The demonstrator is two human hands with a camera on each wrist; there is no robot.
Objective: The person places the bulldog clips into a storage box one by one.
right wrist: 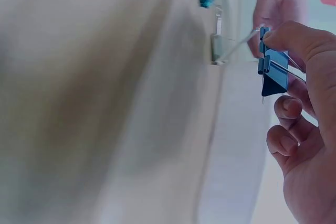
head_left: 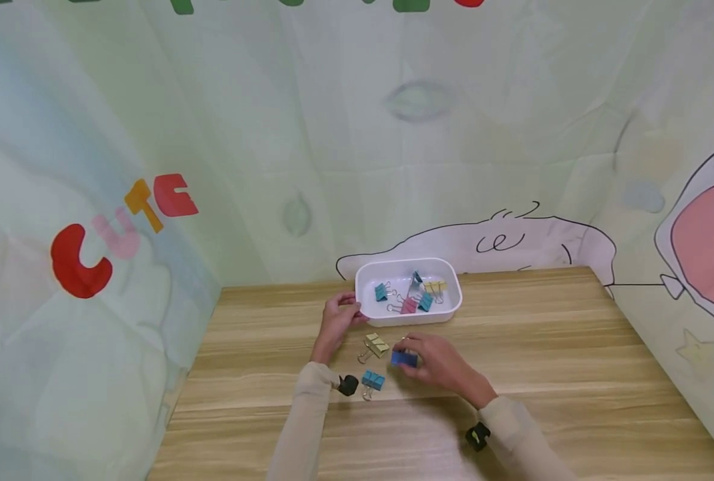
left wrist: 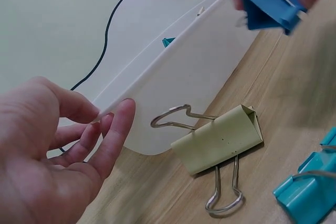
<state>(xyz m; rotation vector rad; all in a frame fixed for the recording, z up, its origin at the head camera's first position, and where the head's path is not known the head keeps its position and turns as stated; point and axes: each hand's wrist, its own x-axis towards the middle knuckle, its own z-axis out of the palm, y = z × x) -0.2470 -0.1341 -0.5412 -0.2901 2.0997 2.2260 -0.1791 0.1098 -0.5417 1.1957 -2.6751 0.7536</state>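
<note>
My left hand [head_left: 337, 322] pinches the near-left corner of a white plastic tray [head_left: 411, 321], thumb and fingertips at its rim. A blue binder clip [head_left: 404, 359] is held between the thumb and fingers of my right hand [head_left: 441, 362], raised above the table in front of the tray. The right wrist view shows the side of this blue clip [right wrist: 275, 72] and its wire handles. Between the hands lies a pale yellow binder clip [left wrist: 218, 140], wire handles spread. Nearer to me sits a bright blue binder clip [head_left: 373, 380] on the wood.
Inside the tray are several binder clips: teal ones, a pink one [head_left: 409, 305] and a yellow one [head_left: 435, 287]. The wooden table [head_left: 573, 374] extends to both sides. A printed cloth [head_left: 344, 133] hangs behind it, close to the tray's far side.
</note>
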